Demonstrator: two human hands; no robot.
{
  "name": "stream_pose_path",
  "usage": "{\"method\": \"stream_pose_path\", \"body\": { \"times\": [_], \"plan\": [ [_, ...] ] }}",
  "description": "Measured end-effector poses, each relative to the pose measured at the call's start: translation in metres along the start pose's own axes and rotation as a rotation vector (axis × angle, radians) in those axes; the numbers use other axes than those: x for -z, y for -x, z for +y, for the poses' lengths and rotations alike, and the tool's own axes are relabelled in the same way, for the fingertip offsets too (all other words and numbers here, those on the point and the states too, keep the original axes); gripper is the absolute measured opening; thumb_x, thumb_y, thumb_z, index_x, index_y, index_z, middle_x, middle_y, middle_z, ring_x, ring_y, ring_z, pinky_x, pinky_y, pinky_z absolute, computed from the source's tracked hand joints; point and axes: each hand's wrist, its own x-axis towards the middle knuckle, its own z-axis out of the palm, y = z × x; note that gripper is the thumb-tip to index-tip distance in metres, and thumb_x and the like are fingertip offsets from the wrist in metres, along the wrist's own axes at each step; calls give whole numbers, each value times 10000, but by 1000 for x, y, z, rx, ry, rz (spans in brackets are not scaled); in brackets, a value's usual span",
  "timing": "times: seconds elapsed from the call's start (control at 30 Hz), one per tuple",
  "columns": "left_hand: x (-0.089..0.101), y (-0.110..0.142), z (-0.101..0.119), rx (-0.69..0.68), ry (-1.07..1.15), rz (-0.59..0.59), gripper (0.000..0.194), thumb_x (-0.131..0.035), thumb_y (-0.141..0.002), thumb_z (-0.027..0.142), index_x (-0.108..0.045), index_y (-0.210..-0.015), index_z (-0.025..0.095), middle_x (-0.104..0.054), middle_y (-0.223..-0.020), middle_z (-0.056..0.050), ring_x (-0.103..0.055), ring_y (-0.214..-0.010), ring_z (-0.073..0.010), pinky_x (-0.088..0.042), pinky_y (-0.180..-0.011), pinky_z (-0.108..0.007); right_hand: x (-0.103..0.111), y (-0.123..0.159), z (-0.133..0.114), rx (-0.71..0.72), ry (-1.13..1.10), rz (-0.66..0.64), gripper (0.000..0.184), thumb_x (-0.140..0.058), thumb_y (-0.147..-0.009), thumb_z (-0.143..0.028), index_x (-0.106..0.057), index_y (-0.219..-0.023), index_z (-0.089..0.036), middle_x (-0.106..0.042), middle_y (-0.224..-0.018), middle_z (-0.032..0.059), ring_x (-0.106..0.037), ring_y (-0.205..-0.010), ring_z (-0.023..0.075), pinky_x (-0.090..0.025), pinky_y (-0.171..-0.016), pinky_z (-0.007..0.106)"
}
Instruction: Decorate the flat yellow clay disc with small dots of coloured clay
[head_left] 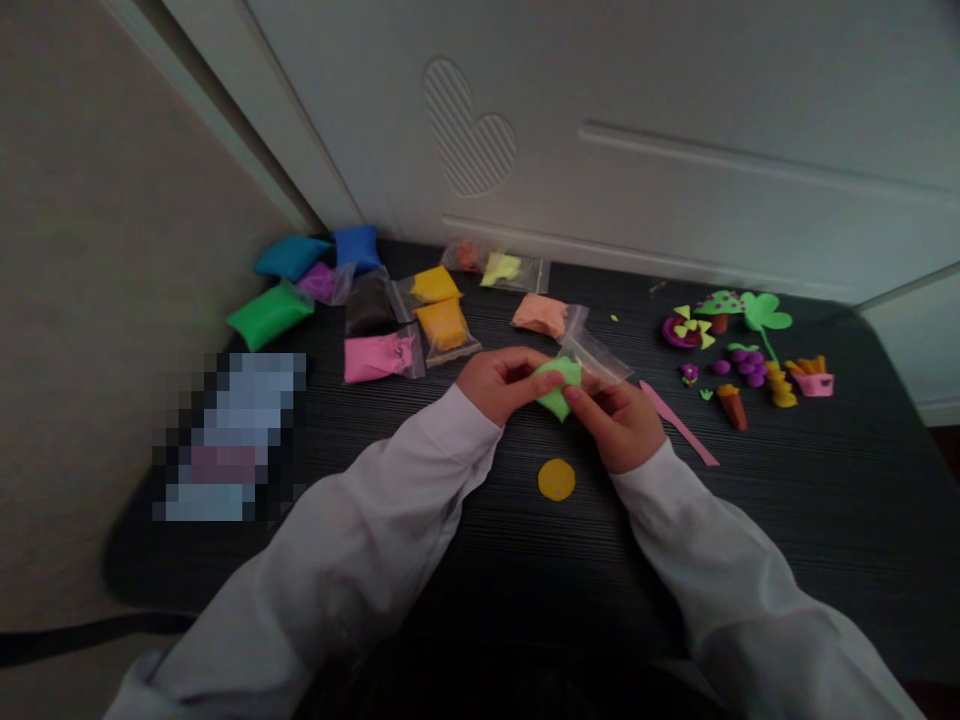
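Head view: the light-green packet (pixel 556 396) lies pinched between the fingers (pixel 534 388) of the left hand (pixel 495 388) and the right hand (pixel 630 428), over the dark tabletop (pixel 525 590). A yellow disc (pixel 556 480) sits nearer the wearer, a pink knife (pixel 681 428) right; the pixelated panel (pixel 236 430) is unreadable.

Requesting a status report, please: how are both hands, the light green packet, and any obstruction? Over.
Left hand and right hand both gripping. Light green packet held between them. Yellow disc and pink knife close by, neither blocking the packet.
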Motion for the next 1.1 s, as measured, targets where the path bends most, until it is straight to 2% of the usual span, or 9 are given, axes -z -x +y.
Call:
{"method": "stream_pose_path", "body": {
  "times": [0.13,0.27,0.37,0.47,0.53,0.73,0.87,0.97,1.1],
  "plan": [
    [-1,0,3,27,-20,41,176,-626,-622,300,-591,-642,129,-572,-580,34,-495,-527,-46,-407,-513,-163,-1,-1,-2,-7,-83,-10,219,-537,-703,-382,-590,-804,-195,-588,-719,7,-526,-659,129,-446,-693,312],
    [-2,0,5,22,-1,133,195,-642,-600,309,-601,-651,125,-589,-597,30,-503,-536,-51,-412,-531,-173,-2,-2,-7,-41,-180,-29,258,-544,-691,-401,-575,-851,-201,-579,-690,-4,-522,-635,117,-443,-630,272],
    [-3,-2,4,-20,66,195,224,-649,-592,317,-604,-700,126,-617,-663,10,-537,-586,-69,-433,-591,-198,-2,0,-9,-31,-74,-29,283,-546,-681,-428,-571,-852,-203,-567,-670,-11,-506,-609,110,-421,-580,248],
    [-3,-3,1,-54,153,146,274,-649,-594,321,-594,-792,140,-634,-755,-10,-567,-656,-87,-446,-648,-217,-1,2,-9,-21,100,-58,274,-525,-702,-428,-584,-833,-195,-568,-665,-7,-491,-589,105,-400,-564,246],
    [-3,-3,0,-47,159,90,295,-647,-595,321,-588,-822,143,-635,-782,-15,-574,-690,-95,-451,-676,-226,0,2,-8,-5,124,-64,274,-503,-721,-419,-582,-858,-196,-570,-673,-6,-496,-602,109,-401,-575,250],
    [-1,1,-1,61,40,-57,326,-653,-588,271,-599,-877,130,-637,-842,-22,-575,-792,-131,-434,-776,-277,0,-1,-6,7,65,-18,258,-516,-712,-406,-585,-849,-198,-576,-664,-8,-500,-617,117,-407,-572,252],
    [2,-1,2,26,-4,-2,274,-632,-608,283,-603,-826,120,-633,-770,-12,-570,-701,-112,-450,-700,-252,-2,-3,-6,6,26,-16,244,-530,-701,-397,-593,-824,-196,-568,-653,-13,-493,-595,106,-405,-565,250],
    [6,-1,3,-39,-132,105,262,-621,-616,292,-593,-798,107,-620,-733,-20,-554,-645,-104,-441,-633,-228,0,-2,-7,3,-30,-15,263,-521,-714,-377,-575,-903,-202,-572,-689,-13,-496,-599,92,-404,-562,236],
    [11,1,1,-108,-287,125,441,-632,-599,250,-511,-1005,126,-615,-783,-25,-561,-703,-125,-423,-653,-218,8,2,-11,-35,-16,62,217,-522,-723,-327,-575,-893,-204,-570,-676,-22,-485,-565,72,-391,-529,209]
  ]
}}
